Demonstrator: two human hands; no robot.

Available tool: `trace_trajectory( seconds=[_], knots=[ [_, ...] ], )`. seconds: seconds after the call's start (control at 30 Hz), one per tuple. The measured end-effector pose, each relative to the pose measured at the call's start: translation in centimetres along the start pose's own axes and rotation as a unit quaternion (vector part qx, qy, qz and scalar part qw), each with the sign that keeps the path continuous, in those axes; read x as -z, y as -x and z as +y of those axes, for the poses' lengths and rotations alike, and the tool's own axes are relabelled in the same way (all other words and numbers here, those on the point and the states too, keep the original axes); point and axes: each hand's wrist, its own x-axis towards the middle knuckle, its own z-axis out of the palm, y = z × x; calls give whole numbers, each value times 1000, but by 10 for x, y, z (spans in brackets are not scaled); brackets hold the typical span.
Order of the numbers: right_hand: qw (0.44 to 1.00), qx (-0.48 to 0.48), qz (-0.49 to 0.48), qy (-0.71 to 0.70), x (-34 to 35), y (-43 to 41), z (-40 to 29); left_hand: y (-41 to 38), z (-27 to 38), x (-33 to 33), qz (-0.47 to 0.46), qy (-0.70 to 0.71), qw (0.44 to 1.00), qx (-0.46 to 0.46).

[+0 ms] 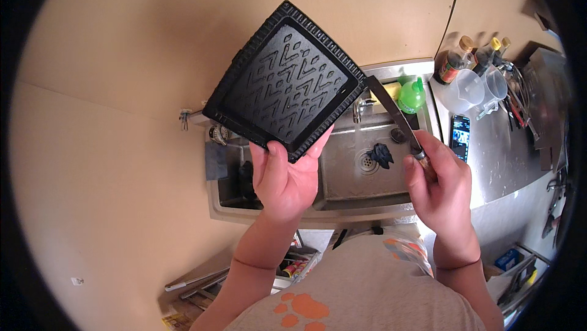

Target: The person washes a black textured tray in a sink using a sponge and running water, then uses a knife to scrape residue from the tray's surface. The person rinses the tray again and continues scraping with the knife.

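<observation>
A black rectangular tray (284, 83) with a ribbed rim and a raised pattern of chevrons and small diamonds is tilted up in my left hand (289, 177). My thumb lies over its lower corner and the fingers are behind it. In my right hand (440, 179) is a knife (394, 110), gripped by its wooden handle. Its dark blade slants up to the left, with the tip at the tray's right corner; whether they touch I cannot tell. Below both hands is a stainless steel sink (339, 184), where a dark crumpled cloth (381, 155) lies beside the drain (367, 161).
Water appears to run from the faucet (357, 113). A green bottle (412, 97) and a yellow sponge (385, 92) sit behind the sink. On the steel counter (509, 161) are a phone (460, 136), plastic measuring jugs (467, 88), sauce bottles (454, 62) and several utensils (518, 101).
</observation>
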Motion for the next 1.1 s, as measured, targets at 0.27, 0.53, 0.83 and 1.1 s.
trace_trajectory(
  seconds=[0.27,0.53,0.83,1.1],
  knots=[
    [1000,-3,8,7,1,-2,-1,6,0,4,-11,-8,1000,8],
    [1000,4,21,13,1,2,-1,8,4,1,-15,-6,1000,-5],
    [999,12,12,33,-4,10,1,10,9,8,-12,-22,999,-22],
    [999,4,24,33,-3,10,-4,12,9,7,-21,-60,998,-23]
  ],
)
